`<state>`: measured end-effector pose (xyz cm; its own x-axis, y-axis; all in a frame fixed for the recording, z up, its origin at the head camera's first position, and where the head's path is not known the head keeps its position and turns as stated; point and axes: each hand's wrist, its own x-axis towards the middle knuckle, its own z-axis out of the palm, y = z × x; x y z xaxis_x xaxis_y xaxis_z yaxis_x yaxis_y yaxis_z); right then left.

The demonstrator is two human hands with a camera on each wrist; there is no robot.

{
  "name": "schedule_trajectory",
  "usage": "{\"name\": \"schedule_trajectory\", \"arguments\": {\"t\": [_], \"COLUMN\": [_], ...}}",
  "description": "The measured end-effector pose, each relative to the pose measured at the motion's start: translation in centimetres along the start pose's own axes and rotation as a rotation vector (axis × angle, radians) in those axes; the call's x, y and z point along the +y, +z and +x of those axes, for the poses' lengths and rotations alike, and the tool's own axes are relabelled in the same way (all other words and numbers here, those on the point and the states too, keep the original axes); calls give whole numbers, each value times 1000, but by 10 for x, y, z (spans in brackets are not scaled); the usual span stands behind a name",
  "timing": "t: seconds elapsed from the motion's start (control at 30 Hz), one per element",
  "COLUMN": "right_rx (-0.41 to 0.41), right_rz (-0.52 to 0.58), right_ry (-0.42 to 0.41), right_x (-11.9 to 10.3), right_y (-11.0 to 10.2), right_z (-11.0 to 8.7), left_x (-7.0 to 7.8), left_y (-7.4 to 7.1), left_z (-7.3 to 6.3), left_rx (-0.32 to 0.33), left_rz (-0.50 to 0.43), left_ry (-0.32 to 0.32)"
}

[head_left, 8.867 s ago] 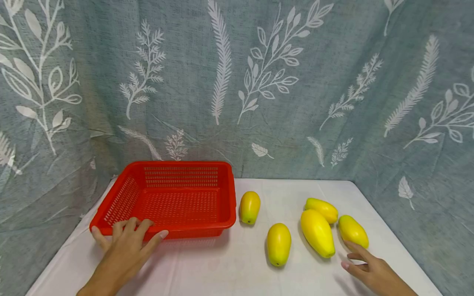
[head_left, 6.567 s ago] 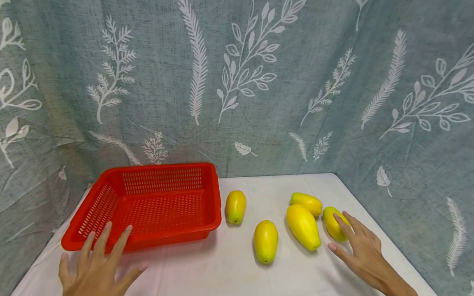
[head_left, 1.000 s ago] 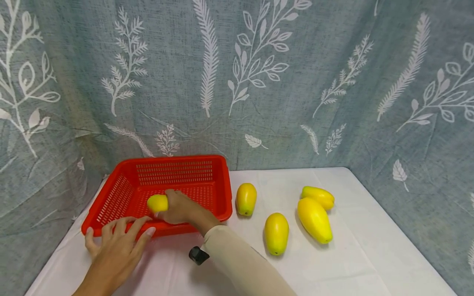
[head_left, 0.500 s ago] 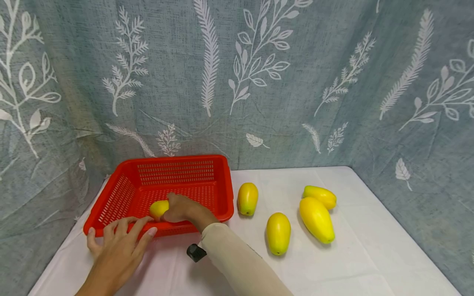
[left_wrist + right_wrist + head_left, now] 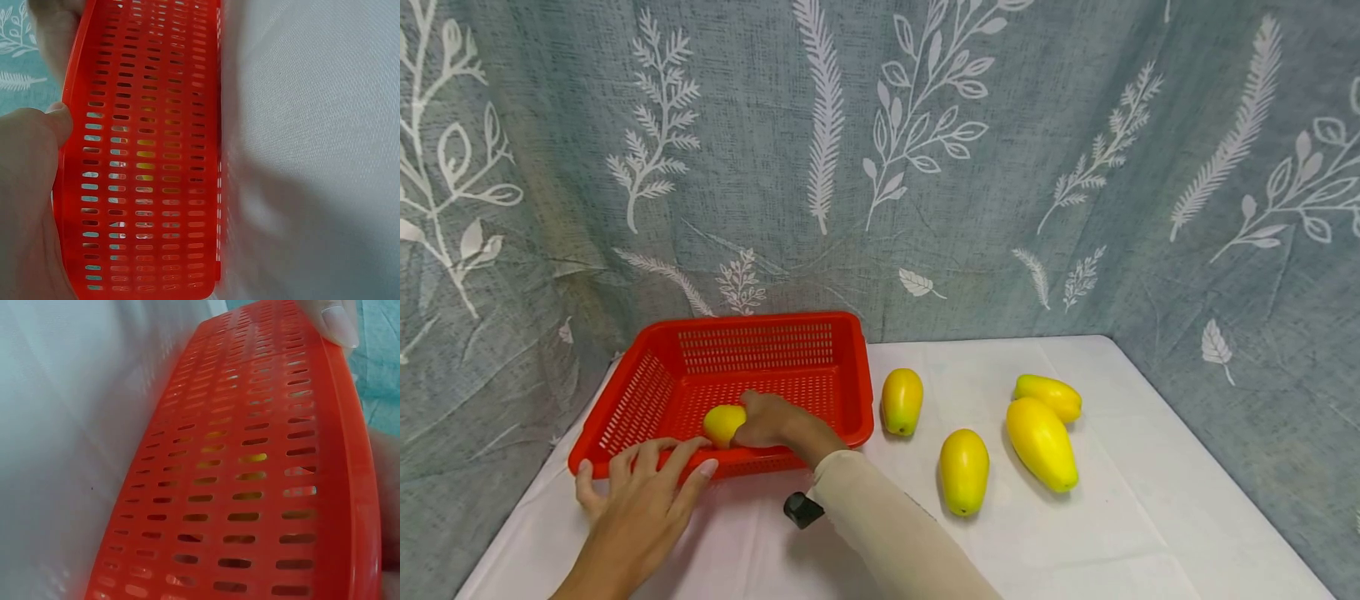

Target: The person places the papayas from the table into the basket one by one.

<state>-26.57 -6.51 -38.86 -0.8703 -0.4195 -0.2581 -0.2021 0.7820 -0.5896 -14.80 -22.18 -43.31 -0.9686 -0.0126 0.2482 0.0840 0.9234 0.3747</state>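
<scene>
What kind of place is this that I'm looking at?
Probably a small staged tabletop booth: a grey-blue fabric backdrop with white leaf prints surrounds three sides of a white cloth-covered table, where a red rectangular perforated plastic basket stands.

There are five yellow fruits (image 5: 965,472), one red basket (image 5: 756,320), one white table (image 5: 1127,508) and one beige sleeve (image 5: 895,525)

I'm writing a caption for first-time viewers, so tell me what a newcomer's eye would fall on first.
The bright red basket on the left of the white cloth stands out first, with the left hand on its near rim. Inside, the right hand holds one yellow fruit. Four loose yellow fruits then catch the eye, lying on the cloth to the basket's right.
</scene>
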Motion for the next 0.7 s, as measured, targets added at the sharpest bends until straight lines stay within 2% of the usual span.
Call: {"name": "schedule_trajectory", "arguments": {"t": [0.17, 0.33, 0.5, 0.7], "right_rx": [10, 16, 19, 36], "right_rz": [-30, 47, 75, 76], "right_ry": [-13, -28, -87, -188], "right_x": [6, 15, 25, 34], "right_y": [-8, -18, -30, -51], "right_z": [-4, -11, -18, -30], "left_x": [2, 2, 1, 0], "left_y": [-1, -4, -7, -6], "left_z": [1, 4, 7, 5], "left_rx": [-12, -59, -98, -72], "left_rz": [-4, 16, 34, 24], "left_ry": [7, -10, -27, -14]}}
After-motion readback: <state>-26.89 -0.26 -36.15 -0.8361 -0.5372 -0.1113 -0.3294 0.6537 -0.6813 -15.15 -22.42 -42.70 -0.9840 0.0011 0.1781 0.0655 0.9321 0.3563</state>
